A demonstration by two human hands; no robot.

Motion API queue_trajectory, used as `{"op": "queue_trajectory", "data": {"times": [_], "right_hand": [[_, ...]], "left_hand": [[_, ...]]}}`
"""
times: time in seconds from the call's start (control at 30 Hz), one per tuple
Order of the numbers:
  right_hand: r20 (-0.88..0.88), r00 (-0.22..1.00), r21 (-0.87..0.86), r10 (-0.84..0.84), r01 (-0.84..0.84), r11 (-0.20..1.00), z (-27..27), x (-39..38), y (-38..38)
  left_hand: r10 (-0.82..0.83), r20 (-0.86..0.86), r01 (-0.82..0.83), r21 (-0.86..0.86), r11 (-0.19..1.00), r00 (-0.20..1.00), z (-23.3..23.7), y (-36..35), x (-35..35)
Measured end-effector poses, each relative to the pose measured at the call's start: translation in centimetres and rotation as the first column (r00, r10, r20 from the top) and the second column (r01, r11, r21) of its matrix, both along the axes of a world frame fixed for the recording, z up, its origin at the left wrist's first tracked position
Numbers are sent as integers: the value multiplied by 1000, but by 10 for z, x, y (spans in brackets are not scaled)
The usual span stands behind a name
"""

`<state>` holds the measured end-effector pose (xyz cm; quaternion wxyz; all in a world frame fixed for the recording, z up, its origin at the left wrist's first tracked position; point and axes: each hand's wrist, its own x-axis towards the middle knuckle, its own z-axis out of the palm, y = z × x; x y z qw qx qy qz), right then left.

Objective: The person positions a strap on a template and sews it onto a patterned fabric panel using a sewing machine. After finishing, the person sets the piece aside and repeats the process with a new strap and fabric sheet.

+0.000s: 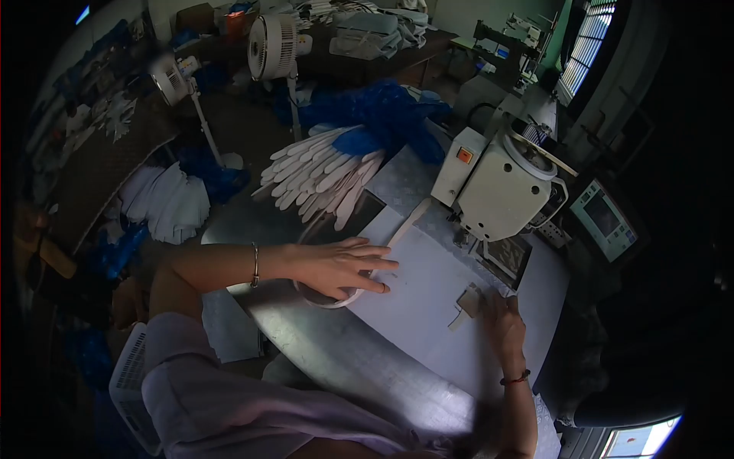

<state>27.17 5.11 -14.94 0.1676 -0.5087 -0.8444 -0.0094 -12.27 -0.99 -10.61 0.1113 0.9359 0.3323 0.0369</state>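
Observation:
My left hand lies palm down with its fingers spread over the left edge of the white work surface. Beneath it is a round pale rim, and a long narrow pale strip runs up from near the fingertips. On the right, my right hand touches or nearly touches a small beige-grey piece lying on the surface. Its fingers are dim and blurred, so their grip cannot be made out. The white sewing machine head stands just beyond, its needle area above a dark metal frame.
A fan of pale long strips lies behind the left hand, beside blue plastic. Two white fans stand farther back. A lit control screen is at the right. A white plastic chair back is at lower left.

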Motion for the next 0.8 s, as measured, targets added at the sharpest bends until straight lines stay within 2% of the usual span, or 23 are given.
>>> {"op": "queue_trajectory", "data": {"times": [0.07,0.1,0.13,0.17,0.2,0.23,0.27,0.3,0.33,0.37,0.4,0.47,0.53,0.57,0.63,0.67,0.7,0.73,0.8], "right_hand": [[-111,974,140,199,-183,973,21,-38,-23],[-124,935,161,333,-312,936,37,-63,-42],[-138,878,186,459,-432,882,48,-87,-60],[-48,841,262,538,-509,820,47,-107,-70],[50,797,326,602,-583,744,45,-118,-74],[51,802,325,595,-576,750,48,-120,-72],[-58,795,346,603,-551,759,51,-123,-68],[-166,775,366,609,-525,768,55,-125,-66],[-480,687,293,546,-460,838,69,-124,-69],[-771,518,131,371,-440,888,87,-116,-73],[-946,304,-43,113,-464,885,99,-104,-73],[-999,-53,27,-2,-553,833,103,-79,-60],[-920,-374,112,-121,-546,830,105,-56,-48],[-891,-433,135,-139,-544,828,113,-48,-45],[-895,-431,123,-116,-488,864,119,-24,-38],[-930,-362,81,-57,-354,932,117,-20,-35],[-928,-368,74,-67,-357,931,110,-23,-38],[-977,-209,34,-54,-394,918,101,-30,-45],[-991,117,-112,-65,-462,880,91,-55,-68]], "left_hand": [[-228,127,195,232,953,965,-18,3,15],[-229,132,194,234,953,964,-21,9,24],[-225,213,169,252,953,951,-20,19,33],[-225,291,146,269,952,930,-15,29,42],[-234,292,154,274,949,927,-5,37,52],[-203,427,119,215,969,881,7,42,62],[-159,549,92,147,985,820,15,46,69],[-163,549,98,146,984,820,14,52,75],[-130,654,19,174,985,746,10,60,79],[-101,749,-71,194,978,655,12,61,78],[-63,767,-133,190,973,638,12,59,75],[-3,788,-161,129,978,615,20,43,69],[60,809,-187,62,980,584,13,35,58],[41,787,-166,78,983,616,2,34,50],[31,762,-149,87,985,647,-4,28,36],[141,549,-101,-103,990,824,5,20,31],[187,278,-101,-296,950,942,10,15,28],[191,271,-105,-304,947,944,8,13,28],[11,239,58,-279,959,971,0,13,34]]}}
